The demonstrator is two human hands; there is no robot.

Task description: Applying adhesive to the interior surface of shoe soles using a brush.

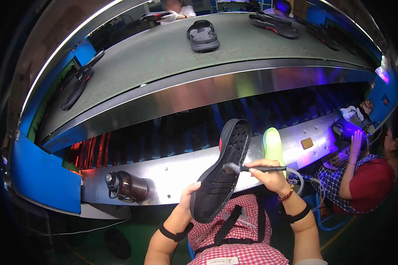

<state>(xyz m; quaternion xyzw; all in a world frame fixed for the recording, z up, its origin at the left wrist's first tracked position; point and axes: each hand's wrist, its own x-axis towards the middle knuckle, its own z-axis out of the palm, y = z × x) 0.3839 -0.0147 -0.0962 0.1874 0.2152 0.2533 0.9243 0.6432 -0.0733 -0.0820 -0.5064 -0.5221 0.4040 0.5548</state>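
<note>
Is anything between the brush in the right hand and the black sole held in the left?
Nothing visible. The right hand holds the brush with its bristle end right at the sole, which the left hand grips from below. The bottle on the metal shelf lies well to the left, apart.

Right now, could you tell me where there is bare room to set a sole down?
Bare steel ledge between the metal bottle and the black sole. Open belt between the grey sandal and the dark soles at left. Crowded: ledge's right end, around the green sole.
</note>
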